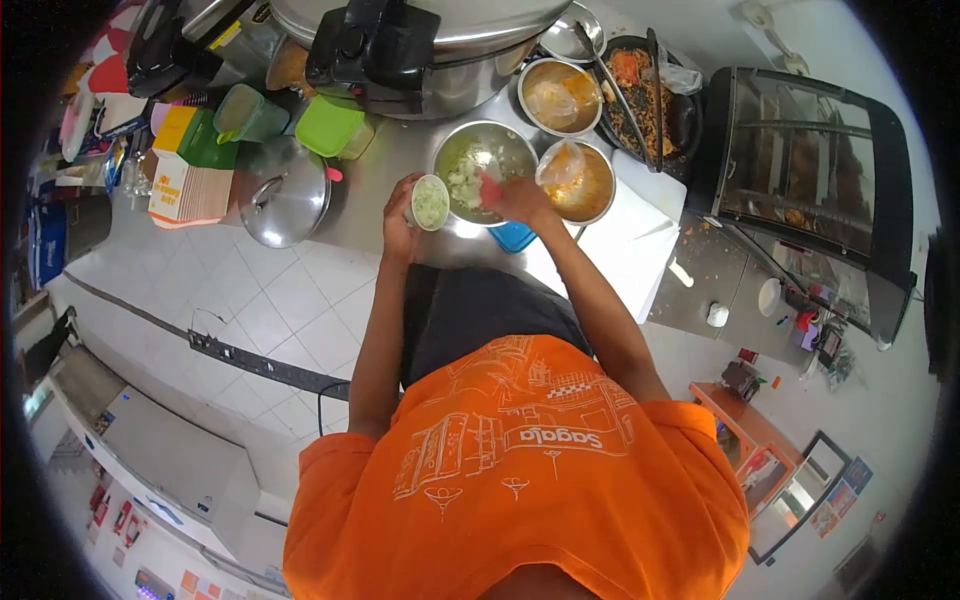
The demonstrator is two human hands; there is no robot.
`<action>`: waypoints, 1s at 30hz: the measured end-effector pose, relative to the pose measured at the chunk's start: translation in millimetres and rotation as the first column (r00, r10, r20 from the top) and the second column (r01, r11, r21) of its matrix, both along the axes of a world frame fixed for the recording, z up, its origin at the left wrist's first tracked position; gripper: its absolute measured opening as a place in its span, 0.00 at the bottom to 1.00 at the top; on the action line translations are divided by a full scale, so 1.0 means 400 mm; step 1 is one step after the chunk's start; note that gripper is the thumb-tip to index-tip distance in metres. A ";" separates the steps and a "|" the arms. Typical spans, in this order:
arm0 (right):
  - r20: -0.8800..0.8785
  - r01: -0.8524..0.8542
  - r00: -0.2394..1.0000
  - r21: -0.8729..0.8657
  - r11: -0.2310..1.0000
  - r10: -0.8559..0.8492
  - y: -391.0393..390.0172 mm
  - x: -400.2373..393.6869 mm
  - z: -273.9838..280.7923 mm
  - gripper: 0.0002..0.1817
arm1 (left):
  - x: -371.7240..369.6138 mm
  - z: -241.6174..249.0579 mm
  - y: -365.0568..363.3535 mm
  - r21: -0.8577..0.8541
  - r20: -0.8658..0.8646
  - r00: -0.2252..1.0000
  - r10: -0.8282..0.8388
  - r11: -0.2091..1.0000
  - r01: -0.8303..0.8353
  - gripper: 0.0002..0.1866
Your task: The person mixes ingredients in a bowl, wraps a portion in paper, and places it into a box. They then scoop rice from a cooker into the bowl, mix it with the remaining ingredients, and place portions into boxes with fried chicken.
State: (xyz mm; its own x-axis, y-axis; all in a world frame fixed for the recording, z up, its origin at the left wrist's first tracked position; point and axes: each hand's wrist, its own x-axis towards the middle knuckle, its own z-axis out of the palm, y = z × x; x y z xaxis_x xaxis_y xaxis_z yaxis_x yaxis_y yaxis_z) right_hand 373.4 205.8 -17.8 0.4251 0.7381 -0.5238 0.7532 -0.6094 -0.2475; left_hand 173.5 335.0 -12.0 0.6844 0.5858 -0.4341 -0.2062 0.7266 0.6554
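In the head view my left hand [399, 232] is wrapped round a small white cup [430, 203] filled with pale green chopped food. My right hand [522, 202] reaches over the near right rim of a steel bowl [510, 138], its fingers closed on a red spoon [489, 190]. Pale green food [463, 186] lies in this bowl, at the spoon. The cup is tilted toward me, close to the bowl's left rim. Under the bowl's near edge a blue lid [514, 238] shows in part.
Two steel bowls [583, 211] [556, 70] with plastic bags and orange residue stand at right. Beyond them is a dark pan [665, 130] of crumbly food with tongs. A large pressure cooker [480, 75] stands behind; a pot lid [285, 200] and green-lidded container [328, 127] lie left.
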 end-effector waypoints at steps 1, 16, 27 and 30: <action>-0.067 0.024 0.997 -0.027 0.999 -0.026 0.018 -0.002 0.019 0.24 | 0.008 0.001 0.014 0.035 -0.034 0.999 -0.043 0.998 0.044 0.20; -0.849 0.659 0.440 0.085 0.748 -0.291 0.051 0.044 -0.018 0.24 | 0.025 0.067 0.103 0.144 -0.138 0.990 -0.015 0.989 0.035 0.19; 0.176 0.097 0.967 0.418 0.903 -0.186 0.029 -0.132 0.310 0.38 | 0.220 0.092 -0.012 0.006 -0.100 0.974 0.203 0.979 -0.204 0.19; 0.211 0.116 0.951 0.435 0.893 -0.227 0.005 -0.174 0.258 0.39 | 0.273 0.124 -0.032 -0.238 -0.144 0.959 0.246 0.932 -0.274 0.22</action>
